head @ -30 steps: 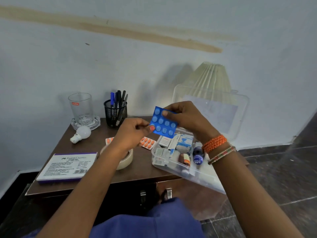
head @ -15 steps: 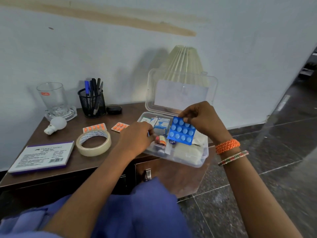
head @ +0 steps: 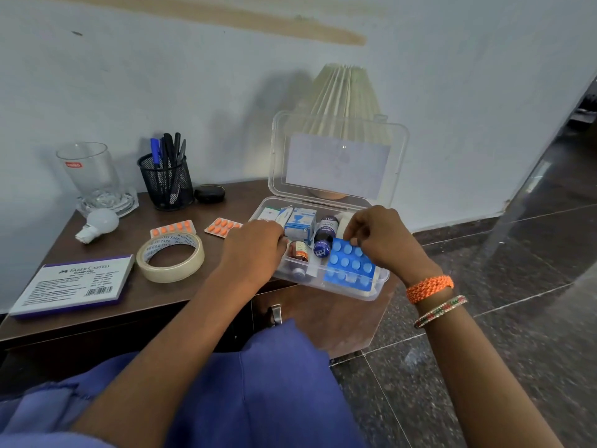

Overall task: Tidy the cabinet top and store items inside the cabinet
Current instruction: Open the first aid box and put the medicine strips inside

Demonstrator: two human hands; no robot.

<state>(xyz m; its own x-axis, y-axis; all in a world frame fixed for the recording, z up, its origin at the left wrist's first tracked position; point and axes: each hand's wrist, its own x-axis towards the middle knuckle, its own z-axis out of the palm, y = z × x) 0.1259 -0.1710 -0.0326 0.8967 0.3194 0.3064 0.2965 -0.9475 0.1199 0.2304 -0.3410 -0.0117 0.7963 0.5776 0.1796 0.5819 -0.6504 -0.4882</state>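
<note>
A clear plastic medicine box [head: 382, 282] stands open on the right of the brown cabinet top [head: 135, 295], its lid [head: 336, 156] upright. Inside lie small cartons, a dark bottle [head: 324, 236] and a small brown vial [head: 299, 250]. My right hand [head: 384, 240] pinches the top edge of a blue blister pack [head: 349, 266], which rests tilted in the box's right end. My left hand [head: 255, 250] rests on the box's left front part, fingers curled at its edge. Two orange blister packs [head: 223, 227] [head: 172, 227] lie on the cabinet top left of the box.
A tape roll [head: 170, 257], a white Faber-Castell box [head: 74, 287], a bulb [head: 97, 225], a glass [head: 89, 173] on a glass dish, a mesh pen holder [head: 166, 182] and a small black case [head: 209, 193] sit on the top. A pleated lamp [head: 342, 95] stands behind the lid. A door handle [head: 276, 313] shows below.
My right hand has lowered the blue blister pack from in front of me into the box's right end. My left hand let go of the pack and dropped to the box.
</note>
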